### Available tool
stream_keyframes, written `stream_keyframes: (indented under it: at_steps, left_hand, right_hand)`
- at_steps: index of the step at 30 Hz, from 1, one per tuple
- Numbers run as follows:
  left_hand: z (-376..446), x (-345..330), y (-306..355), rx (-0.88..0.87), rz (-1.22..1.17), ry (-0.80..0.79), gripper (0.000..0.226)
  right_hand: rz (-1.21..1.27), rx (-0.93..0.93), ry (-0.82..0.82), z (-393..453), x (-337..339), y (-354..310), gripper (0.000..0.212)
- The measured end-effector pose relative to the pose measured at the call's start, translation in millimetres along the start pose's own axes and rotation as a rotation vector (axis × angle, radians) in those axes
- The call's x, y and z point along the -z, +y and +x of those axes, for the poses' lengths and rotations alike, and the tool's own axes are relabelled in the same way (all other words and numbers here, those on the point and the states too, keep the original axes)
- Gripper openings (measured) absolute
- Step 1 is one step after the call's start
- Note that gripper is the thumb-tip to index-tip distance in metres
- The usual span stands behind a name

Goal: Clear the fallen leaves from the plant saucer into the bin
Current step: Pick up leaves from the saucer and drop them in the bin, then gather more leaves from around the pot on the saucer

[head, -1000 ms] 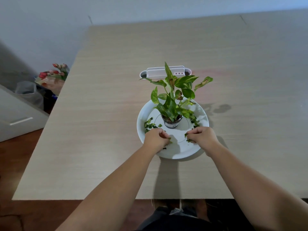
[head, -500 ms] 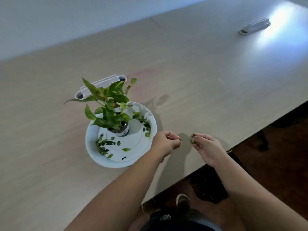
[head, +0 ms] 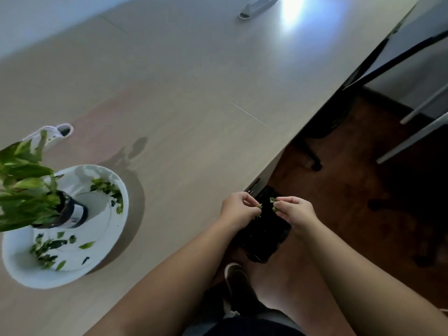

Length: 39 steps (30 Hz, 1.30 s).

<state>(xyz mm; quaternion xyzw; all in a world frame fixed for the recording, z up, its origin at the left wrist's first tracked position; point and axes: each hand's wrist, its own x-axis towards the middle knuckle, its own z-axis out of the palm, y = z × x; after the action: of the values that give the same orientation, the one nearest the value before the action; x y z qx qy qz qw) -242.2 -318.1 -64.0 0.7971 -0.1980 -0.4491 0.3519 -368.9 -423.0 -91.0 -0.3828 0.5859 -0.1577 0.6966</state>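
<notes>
A white saucer [head: 101, 248] lies at the left of the table with a potted green plant [head: 29, 190] standing in it. Several fallen leaf pieces [head: 48, 248] lie at its front and more leaf pieces [head: 109, 190] along its right rim. My left hand [head: 238, 209] pinches small green leaf bits, and my right hand [head: 294, 210] pinches another few. Both hands hover past the table's edge, above a black bin [head: 264, 236] on the floor below.
The light wooden table [head: 194, 93] runs to an edge just left of the bin. A white device [head: 52, 133] lies behind the plant and another white device [head: 257, 4] at the far end. A shoe [head: 236, 280] stands near the bin; chair legs [head: 412, 132] are at right.
Both hands lifted leaf bits off the saucer and carried them right, off the table to above the bin. The view swung right, so the saucer now sits at far left.
</notes>
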Motion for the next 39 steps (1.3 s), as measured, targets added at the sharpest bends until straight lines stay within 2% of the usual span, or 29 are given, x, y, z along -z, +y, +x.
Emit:
stream_keyframes:
  at_steps: [3, 5, 7, 11, 17, 19, 25, 34, 37, 39]
  left_hand:
    - [14, -20, 2, -0.006, 0.061, -0.005, 0.005]
    - [24, -30, 2, -0.007, 0.084, -0.008, 0.013]
    - [30, -40, 1, -0.003, 0.106, -0.022, 0.02]
    - [35, -50, 5, -0.032, 0.168, -0.022, 0.027]
    - [33, -45, 13, -0.081, 0.115, 0.038, 0.017]
    - [23, -11, 15, -0.099, 0.02, 0.147, 0.01]
    - [13, 9, 14, -0.103, 0.002, 0.164, 0.013]
    - [-36, 143, -52, 0.003, -0.084, 0.544, 0.006]
    - [-58, 173, -82, 0.052, -0.006, 0.66, 0.009]
    - [-73, 188, -104, 0.073, 0.083, 0.709, 0.014]
  right_hand:
    - [-0.05, -0.022, 0.075, 15, 15, 4, 0.01]
    - [-0.098, -0.029, 0.111, 25, 21, 5, 0.009]
    - [-0.127, -0.014, 0.136, 33, 25, 6, 0.02]
    - [-0.138, -0.028, 0.109, 35, 31, 3, 0.04]
    - [-0.134, -0.032, 0.106, 33, 38, -2, 0.045]
    - [-0.15, 0.007, 0.021, 26, 11, -13, 0.042]
    - [-0.141, 0.084, -0.098, 13, -9, -23, 0.032]
    - [-0.417, 0.204, -0.512, -37, -170, -39, 0.02]
    - [-0.533, 0.23, -0.59, -53, -214, -27, 0.016]
    - [-0.62, 0.278, -0.649, -65, -241, -18, 0.02]
